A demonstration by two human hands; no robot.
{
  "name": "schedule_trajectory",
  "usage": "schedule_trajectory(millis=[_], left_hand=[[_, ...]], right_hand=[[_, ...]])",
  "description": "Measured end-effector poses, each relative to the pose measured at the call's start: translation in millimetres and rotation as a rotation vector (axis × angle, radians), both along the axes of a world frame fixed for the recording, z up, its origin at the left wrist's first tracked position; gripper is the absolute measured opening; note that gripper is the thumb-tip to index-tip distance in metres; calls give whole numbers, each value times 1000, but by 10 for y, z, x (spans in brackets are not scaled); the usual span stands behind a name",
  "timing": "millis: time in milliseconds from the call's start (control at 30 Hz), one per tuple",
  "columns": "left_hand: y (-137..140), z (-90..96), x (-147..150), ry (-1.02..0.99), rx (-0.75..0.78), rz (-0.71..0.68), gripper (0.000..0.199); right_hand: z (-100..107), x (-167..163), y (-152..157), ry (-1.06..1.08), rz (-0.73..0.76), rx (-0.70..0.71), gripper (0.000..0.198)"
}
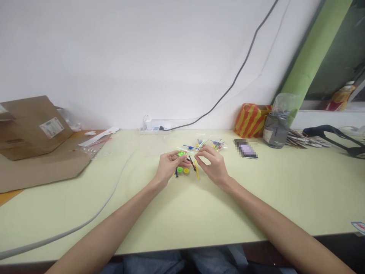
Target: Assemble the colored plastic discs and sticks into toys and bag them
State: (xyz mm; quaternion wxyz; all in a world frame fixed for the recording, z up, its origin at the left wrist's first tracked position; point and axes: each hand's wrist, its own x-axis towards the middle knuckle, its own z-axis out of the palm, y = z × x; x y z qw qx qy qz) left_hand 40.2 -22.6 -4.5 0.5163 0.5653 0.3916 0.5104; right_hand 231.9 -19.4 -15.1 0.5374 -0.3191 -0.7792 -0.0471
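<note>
My left hand [169,164] is closed on a small bright green plastic piece [181,153], held between thumb and fingers. My right hand [212,165] is just to its right, thumb and fingertips pinched; whatever they may hold is too small to make out. Below the hands lie a green round piece [179,169], a yellow round piece [186,171], a yellow stick [197,170] and some black stick-like pieces [176,173]. Behind the hands are clear plastic bags [218,144] with blue, yellow and red pieces in and around them.
A power strip [154,128] stands against the wall, a dark cable running up from it. A cardboard box [34,125] and a grey cable [105,203] are at left. On the right are a phone [245,149], a striped bag [248,121] and a grey container [275,131].
</note>
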Motion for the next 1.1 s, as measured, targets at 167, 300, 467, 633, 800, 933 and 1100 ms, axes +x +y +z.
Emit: schedule_trajectory(millis=[167,300,467,633,800,933,1100], left_hand=[[-8,18,-16,-11,-11,-44,47],[-14,-2,1,-14,-34,-60,45],[-5,-21,3,-18,-54,-48,45],[11,-22,-13,-27,-70,-39,47],[5,-20,-20,3,-57,-48,42],[-3,-31,-14,18,-44,-43,45],[9,-29,-12,9,-90,-3,37]], right_hand=[[24,-3,-17,-42,-33,23,13],[29,-15,-24,-73,-30,51,14],[9,-12,-6,-118,-24,109,14],[-10,17,24,-256,-19,155,20],[21,65,34,-401,-21,205,26],[58,88,18,-442,-4,189,28],[67,61,-13,-439,-23,204,29]])
